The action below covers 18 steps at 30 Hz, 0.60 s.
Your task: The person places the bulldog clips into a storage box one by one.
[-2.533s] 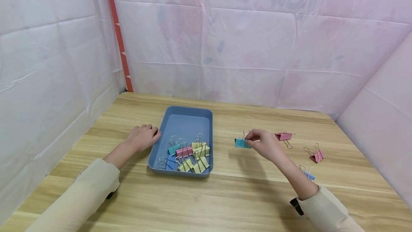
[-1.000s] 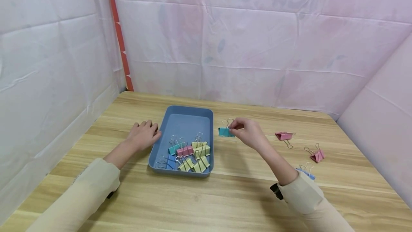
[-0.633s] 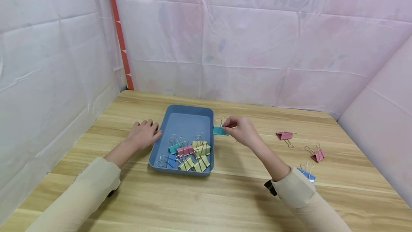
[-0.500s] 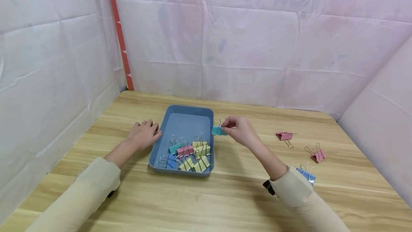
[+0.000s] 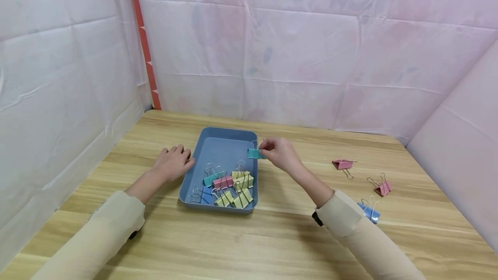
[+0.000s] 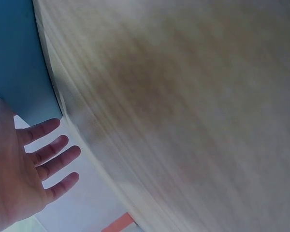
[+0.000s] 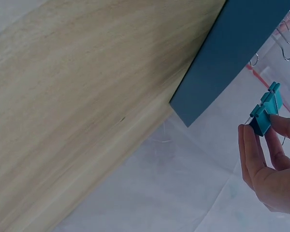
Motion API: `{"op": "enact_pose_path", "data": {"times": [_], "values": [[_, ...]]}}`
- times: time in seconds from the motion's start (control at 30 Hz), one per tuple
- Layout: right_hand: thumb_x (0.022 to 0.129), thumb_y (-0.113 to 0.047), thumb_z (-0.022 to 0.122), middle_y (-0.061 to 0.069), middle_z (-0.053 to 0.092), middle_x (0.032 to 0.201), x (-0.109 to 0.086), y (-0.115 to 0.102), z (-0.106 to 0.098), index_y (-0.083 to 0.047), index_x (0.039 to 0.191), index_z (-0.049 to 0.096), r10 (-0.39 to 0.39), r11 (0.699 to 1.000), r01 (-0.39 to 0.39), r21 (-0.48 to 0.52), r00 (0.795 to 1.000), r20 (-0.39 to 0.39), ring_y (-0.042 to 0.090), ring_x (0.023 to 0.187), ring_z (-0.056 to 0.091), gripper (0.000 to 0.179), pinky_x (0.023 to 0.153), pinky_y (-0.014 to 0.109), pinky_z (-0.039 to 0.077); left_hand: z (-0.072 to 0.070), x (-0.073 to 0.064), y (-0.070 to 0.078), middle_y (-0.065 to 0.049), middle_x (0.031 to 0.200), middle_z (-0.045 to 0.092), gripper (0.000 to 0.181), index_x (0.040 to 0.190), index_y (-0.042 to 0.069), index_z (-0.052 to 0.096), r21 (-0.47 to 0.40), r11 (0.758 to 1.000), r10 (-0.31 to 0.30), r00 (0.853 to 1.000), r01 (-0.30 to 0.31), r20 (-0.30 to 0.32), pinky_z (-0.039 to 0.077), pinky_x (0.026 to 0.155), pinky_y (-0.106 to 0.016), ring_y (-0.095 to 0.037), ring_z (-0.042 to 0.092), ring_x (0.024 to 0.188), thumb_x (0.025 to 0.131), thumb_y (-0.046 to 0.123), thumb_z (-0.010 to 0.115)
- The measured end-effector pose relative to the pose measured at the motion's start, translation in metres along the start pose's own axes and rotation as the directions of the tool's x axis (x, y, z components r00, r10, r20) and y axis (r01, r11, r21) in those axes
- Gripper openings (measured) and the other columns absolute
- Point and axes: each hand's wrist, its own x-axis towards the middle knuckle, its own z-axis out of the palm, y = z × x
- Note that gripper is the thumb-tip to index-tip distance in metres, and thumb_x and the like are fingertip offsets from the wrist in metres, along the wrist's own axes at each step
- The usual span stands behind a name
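Observation:
Between thumb and fingers, my right hand (image 5: 281, 154) pinches a teal binder clip (image 5: 254, 154), its wire handles pointing up. The clip overlaps the right rim of the blue tray (image 5: 218, 141) in the head view. The right wrist view shows the same teal clip (image 7: 267, 108) held at the fingertips of the right hand (image 7: 275, 174). My left hand (image 5: 173, 165) lies against the tray's left side, fingers spread and relaxed; the left wrist view shows its fingers (image 6: 58, 162) apart. Inside the tray's near half sit several binder clips: yellow (image 5: 242, 198), pink (image 5: 223, 182), teal (image 5: 211, 179) and blue (image 5: 206, 195).
On the wooden table (image 5: 272, 237), to the right, lie two pink binder clips, one farther (image 5: 343, 164) and one nearer (image 5: 383, 188), plus a blue clip (image 5: 369, 213) near the right sleeve. White sheeting (image 5: 295, 55) encloses the table's back and sides.
My right hand has carried the teal binder clip leftward from the table's right side to the tray's right rim. The left hand stays by the tray.

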Motion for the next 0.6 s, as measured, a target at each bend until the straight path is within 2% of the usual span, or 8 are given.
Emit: {"op": "enact_pose_path", "data": {"times": [0.3, 0.6], "values": [[0.082, -0.007, 0.067, 0.003, 0.065, 0.075, 0.015, 0.002, 0.013, -0.004, 0.081, 0.069, -0.010, 0.999, 0.008, -0.047, 0.999, -0.038, 0.015, 0.066, 0.058, 0.004, 0.061, 0.029, 0.047, 0.002, 0.000, -0.001, -0.021, 0.108, 0.050, 0.045, 0.114, -0.001, 0.055, 0.001, 1.000, 0.004, 1.000, -0.004, -0.004, 0.036, 0.083, -0.056, -0.036, 0.050, 0.098, 0.094, 0.036, 0.039], [0.082, -0.006, 0.066, 0.004, 0.066, 0.079, 0.029, 0.004, 0.025, -0.004, 0.082, 0.070, -0.020, 0.999, 0.018, -0.047, 0.999, -0.026, 0.016, 0.069, 0.059, 0.005, 0.063, 0.029, 0.049, 0.003, 0.000, -0.003, -0.021, 0.107, 0.050, 0.045, 0.113, -0.001, 0.056, 0.006, 1.000, 0.005, 1.000, -0.005, -0.011, 0.036, 0.083, -0.055, -0.035, 0.050, 0.097, 0.094, 0.036, 0.039]]}}
